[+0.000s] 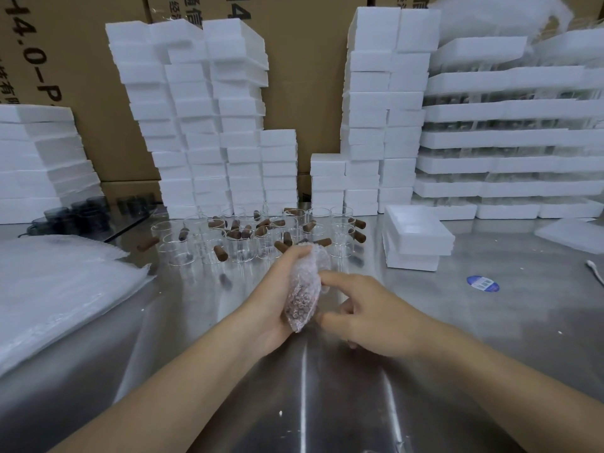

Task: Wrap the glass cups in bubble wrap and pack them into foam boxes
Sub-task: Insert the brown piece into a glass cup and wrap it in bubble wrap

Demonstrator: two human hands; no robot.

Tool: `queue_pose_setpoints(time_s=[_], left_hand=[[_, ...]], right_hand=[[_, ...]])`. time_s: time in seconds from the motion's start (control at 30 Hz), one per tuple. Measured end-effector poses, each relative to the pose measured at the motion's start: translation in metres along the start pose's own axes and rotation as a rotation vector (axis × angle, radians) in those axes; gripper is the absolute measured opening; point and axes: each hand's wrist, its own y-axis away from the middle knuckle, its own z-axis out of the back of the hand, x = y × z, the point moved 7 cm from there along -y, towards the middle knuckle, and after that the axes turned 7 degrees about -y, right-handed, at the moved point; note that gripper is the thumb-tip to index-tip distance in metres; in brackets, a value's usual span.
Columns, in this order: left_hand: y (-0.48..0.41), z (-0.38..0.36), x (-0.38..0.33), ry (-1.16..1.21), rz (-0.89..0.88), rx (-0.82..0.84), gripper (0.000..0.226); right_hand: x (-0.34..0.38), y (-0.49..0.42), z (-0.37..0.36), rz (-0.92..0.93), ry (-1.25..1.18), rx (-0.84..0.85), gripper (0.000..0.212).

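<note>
Both hands are up over the steel bench (457,322), working one bundle between them. The left hand (277,299) has its fingers (294,255) clamped round a bubble-wrapped cup (304,289), holding it clear of the bench surface, brown showing through the wrap low down. The right hand (369,318) is right beside it, forefinger tip touching the wrap at the bundle's right edge, thumb close to the lower end, the remaining fingers curled loosely and closed on nothing. Just beyond the hands, a crowd of clear glass cups (242,246) with brown handles stands on the bench, some upright, some handles pointing every way. To the left lies a thick stack of bubble wrap sheets (58,289), flat and near the bench edge. To the right of the cups, an open foam box (418,233) sits on top of others. Behind everything, tall columns of white foam boxes (202,125) rise against cardboard cartons (304,76), and far left a cluster of dark glasses (78,214) sits at the back. A small blue sticker (483,284) lies off to the right.
</note>
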Motion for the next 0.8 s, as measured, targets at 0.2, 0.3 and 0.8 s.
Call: queue_pose_setpoints(time_s=[0.2,0.3,0.8], left_hand=[[-0.005,0.004,-0.008,0.03,-0.1,-0.07,0.043],[-0.004,0.01,-0.014,0.095,-0.112,-0.083,0.04],[0.006,-0.015,-0.014,-0.045,-0.1,0.126,0.045]], right_hand=[[0.001,-0.001,0.018,0.024,0.067,-0.32,0.046],[-0.008,-0.002,0.022,-0.038,0.066,-0.374,0.053],[-0.021,-0.005,0.01,-0.108,-0.081,-0.194,0.033]])
